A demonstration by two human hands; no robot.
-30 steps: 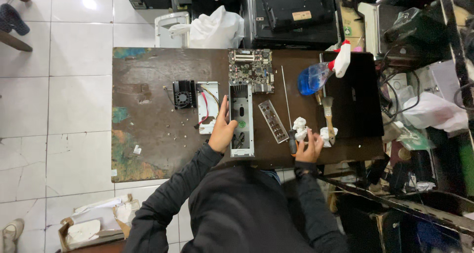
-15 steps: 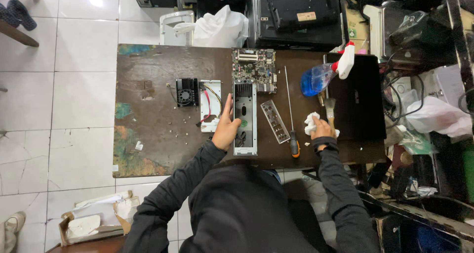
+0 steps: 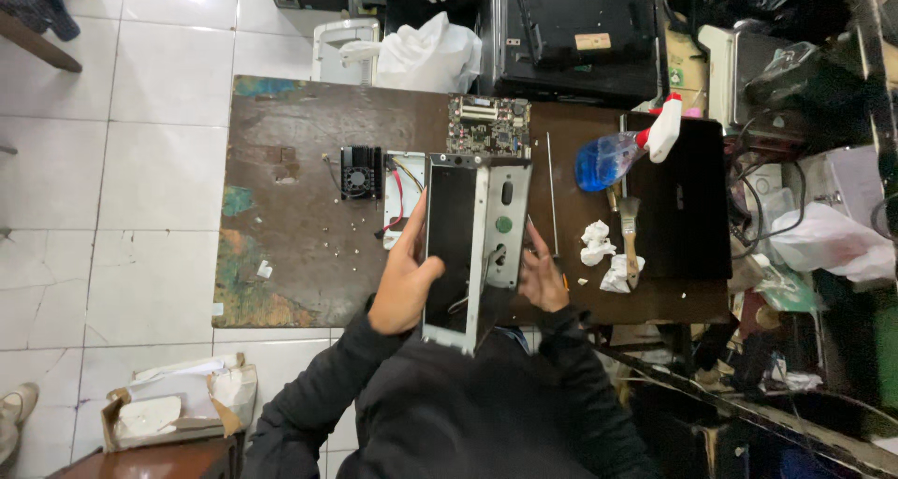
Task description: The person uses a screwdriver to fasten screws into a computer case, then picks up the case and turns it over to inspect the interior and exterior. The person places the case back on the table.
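Left hand: the left hand (image 3: 404, 283) grips the left edge of the long grey metal computer case (image 3: 468, 245), thumb laid over its dark inner face, fingers curled behind and pinching the edge.
Right hand: the right hand (image 3: 543, 278) rests against the case's right lower side, fingers loosely spread along the perforated metal panel; whether they clasp it I cannot tell.
Case: lifted off the worn brown tabletop (image 3: 281, 217), tilted toward the person, its far end near the green circuit board (image 3: 488, 126).
Left of the case: a small black cooling fan (image 3: 360, 171) lies on the tabletop, and just beside it a white tray with red and yellow wires (image 3: 402, 194), partly hidden by the case.
Right of the case: a thin metal rod (image 3: 551, 194), crumpled white tissue pieces (image 3: 599, 245), a wooden-handled paintbrush (image 3: 630, 226) and a blue spray bottle with a white and red trigger (image 3: 617, 152).
Far right: a closed black laptop (image 3: 687, 208) on the tabletop's edge.
Floor: white tiles (image 3: 140, 161), with a torn cardboard box (image 3: 178, 409) beside the person.
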